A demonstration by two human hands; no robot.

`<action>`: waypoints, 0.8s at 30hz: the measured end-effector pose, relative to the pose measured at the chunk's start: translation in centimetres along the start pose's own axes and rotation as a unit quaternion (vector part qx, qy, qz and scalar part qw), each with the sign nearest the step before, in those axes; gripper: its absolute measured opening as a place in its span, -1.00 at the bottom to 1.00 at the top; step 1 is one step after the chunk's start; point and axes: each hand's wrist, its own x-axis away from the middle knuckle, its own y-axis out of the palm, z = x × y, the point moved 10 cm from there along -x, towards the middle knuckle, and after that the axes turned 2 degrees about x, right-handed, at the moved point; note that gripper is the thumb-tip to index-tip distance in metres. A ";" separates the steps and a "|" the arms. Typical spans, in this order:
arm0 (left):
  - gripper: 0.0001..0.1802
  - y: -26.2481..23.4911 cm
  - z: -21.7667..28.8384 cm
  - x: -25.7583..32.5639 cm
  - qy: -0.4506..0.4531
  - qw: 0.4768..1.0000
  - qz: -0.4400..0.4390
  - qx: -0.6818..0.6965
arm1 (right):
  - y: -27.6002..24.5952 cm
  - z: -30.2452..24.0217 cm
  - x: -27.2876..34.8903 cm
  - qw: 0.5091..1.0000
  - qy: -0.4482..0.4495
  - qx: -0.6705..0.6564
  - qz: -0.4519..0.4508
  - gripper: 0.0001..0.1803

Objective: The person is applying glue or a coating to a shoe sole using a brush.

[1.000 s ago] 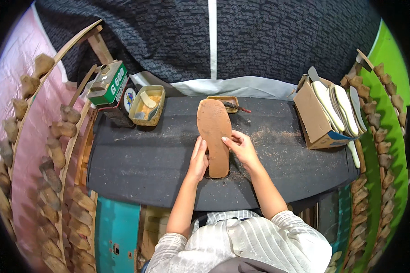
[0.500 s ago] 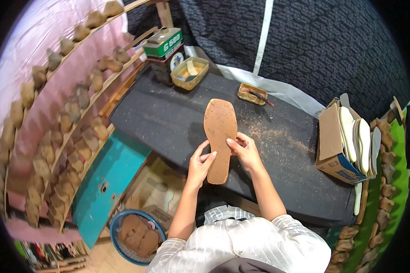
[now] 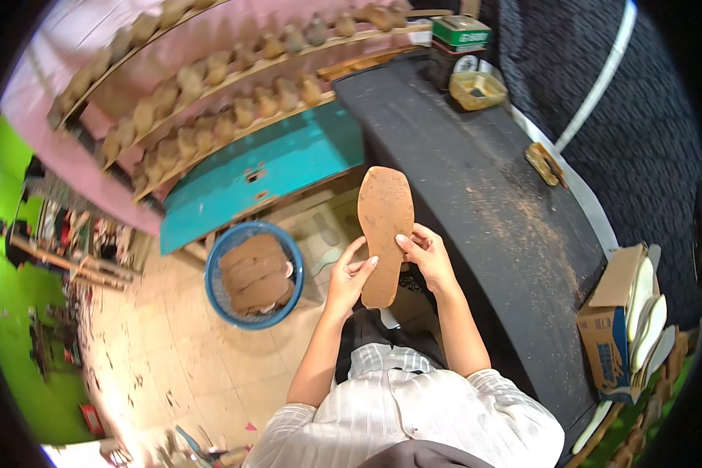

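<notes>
A brown, sole-shaped piece, like a shoe insole, is held upright in front of me, its wide end pointing away. My left hand pinches its narrow part from the left, thumb on the face and fingers behind. On the other edge my right hand grips it in the same way, its thumb pressed on the surface. Some fingers of both hands are hidden behind the piece. To the left on the floor stands a blue round basket with brown sheet pieces inside.
A black-covered table with brown shavings curves along my right. On it are a green-and-black can, a yellowish tub, a small tray and a cardboard box of pale soles. Shelves of shoe lasts rise above a turquoise board.
My view and body have turned left, so the table now lies to my right and more floor shows. Both hands still hold the brown sole piece.
</notes>
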 end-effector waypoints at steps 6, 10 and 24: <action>-0.38 -6.6 0.9 4.1 0.068 0.996 0.063 -0.004 | 7.1 2.3 0.5 0.997 -0.004 0.035 -0.066 -0.67; -0.44 -11.0 1.2 6.4 0.066 0.991 0.117 0.004 | 12.0 4.0 0.7 0.993 0.018 0.036 -0.110 -0.61; -0.44 -33.4 0.2 13.9 0.063 0.958 0.272 0.060 | 32.7 18.4 2.6 0.969 0.095 0.081 -0.215 -0.55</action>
